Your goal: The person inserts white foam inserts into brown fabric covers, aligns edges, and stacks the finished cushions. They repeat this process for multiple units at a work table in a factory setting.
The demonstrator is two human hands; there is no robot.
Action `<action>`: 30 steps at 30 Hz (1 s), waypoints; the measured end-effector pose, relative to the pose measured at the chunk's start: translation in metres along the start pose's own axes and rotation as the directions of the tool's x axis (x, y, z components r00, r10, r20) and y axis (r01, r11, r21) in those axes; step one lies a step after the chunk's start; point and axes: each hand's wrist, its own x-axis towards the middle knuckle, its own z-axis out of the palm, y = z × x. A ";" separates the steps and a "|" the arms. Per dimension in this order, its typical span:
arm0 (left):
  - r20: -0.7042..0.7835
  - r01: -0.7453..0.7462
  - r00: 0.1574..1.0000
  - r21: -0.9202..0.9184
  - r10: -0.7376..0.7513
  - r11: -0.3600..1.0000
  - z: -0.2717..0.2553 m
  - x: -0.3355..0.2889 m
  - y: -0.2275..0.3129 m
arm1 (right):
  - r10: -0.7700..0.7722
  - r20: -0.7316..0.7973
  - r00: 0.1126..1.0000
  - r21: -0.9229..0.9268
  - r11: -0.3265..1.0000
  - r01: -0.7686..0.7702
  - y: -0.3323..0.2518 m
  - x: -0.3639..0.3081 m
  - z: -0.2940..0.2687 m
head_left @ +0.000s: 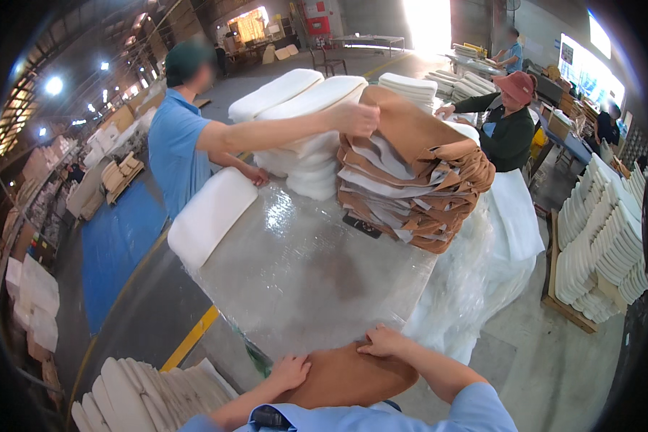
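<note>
At the near edge of the plastic-covered table (324, 288), a brown cushion cover (345, 374) hangs in front of me. My left hand (289, 373) is closed on its upper left part, and my right hand (383, 341) grips its upper right edge, fingers curled over. Across the table rises a tall pile of folded brown covers (417, 201) with pale undersides. A white foam cushion pad (212, 216) lies at the table's left edge, beside a co-worker in a blue shirt (180, 133) whose hand lifts a brown cover (410, 126) off the pile.
Stacked white pads (302, 115) stand at the table's far side. Another co-worker in a red hat (507, 129) is behind the brown pile. Clear plastic sheeting (468, 281) drapes down the right side. More pads (133, 399) are stacked at lower left, others on a pallet (569, 309) at right.
</note>
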 end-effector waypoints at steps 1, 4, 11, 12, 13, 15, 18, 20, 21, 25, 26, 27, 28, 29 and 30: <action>-0.123 -0.089 0.989 -0.019 0.086 0.996 0.002 0.006 0.007 | 0.028 0.015 0.999 -0.034 0.999 -0.028 -0.007 0.005 0.000; -0.263 -0.141 0.955 -0.007 0.134 0.990 -0.001 0.029 0.014 | 0.059 -0.017 0.998 -0.089 0.994 -0.061 -0.033 0.017 0.002; -0.133 -0.326 0.934 0.072 0.333 0.943 -0.011 0.064 0.038 | -0.166 -0.313 0.935 0.190 0.954 0.233 -0.008 0.030 0.028; -0.057 -0.343 0.937 0.016 0.344 0.939 -0.016 0.068 0.034 | -0.201 -0.328 0.923 0.230 0.931 0.285 -0.012 0.031 0.024; 0.018 -0.357 0.933 -0.041 0.358 0.933 -0.021 0.070 0.031 | -0.235 -0.344 0.909 0.267 0.904 0.335 -0.016 0.031 0.019; -0.093 -0.422 0.907 -0.203 0.411 0.884 -0.022 0.067 0.024 | -0.239 -0.385 0.892 0.329 0.867 0.374 -0.028 0.030 0.011; -0.033 -0.262 0.963 -0.330 0.266 0.907 -0.021 0.061 0.032 | -0.223 -0.387 0.895 0.223 0.919 0.325 -0.026 0.017 0.008; -0.044 -0.255 0.965 -0.369 0.258 0.893 -0.024 0.059 0.031 | -0.237 -0.251 0.938 0.074 0.962 0.263 -0.032 0.017 0.004; -0.054 -0.264 0.963 -0.389 0.264 0.883 -0.026 0.060 0.032 | -0.221 -0.124 0.967 -0.020 0.975 0.220 -0.032 0.020 -0.002; -0.048 -0.309 0.948 -0.383 0.316 0.870 -0.030 0.050 0.022 | -0.155 -0.109 0.982 -0.174 0.976 0.135 -0.040 0.016 0.005; 0.092 -0.233 0.955 -0.352 0.281 0.906 -0.035 0.049 0.014 | -0.135 -0.081 0.988 -0.176 0.977 0.119 -0.044 0.018 0.007; 0.226 -0.156 0.946 -0.311 0.233 0.937 -0.040 0.047 0.005 | -0.119 -0.052 0.992 -0.181 0.978 0.108 -0.052 0.018 0.007; 0.257 -0.136 0.945 -0.258 0.204 0.957 -0.046 0.046 -0.002 | -0.098 -0.036 0.995 -0.192 0.977 0.089 -0.054 0.022 0.002; 0.287 -0.115 0.943 -0.202 0.171 0.973 -0.051 0.044 -0.009 | -0.091 -0.041 0.995 -0.199 0.977 0.081 -0.057 0.024 -0.002; 0.313 -0.105 0.938 -0.147 0.146 0.984 -0.054 0.045 -0.010 | -0.074 -0.052 0.996 -0.208 0.976 0.062 -0.055 0.026 0.000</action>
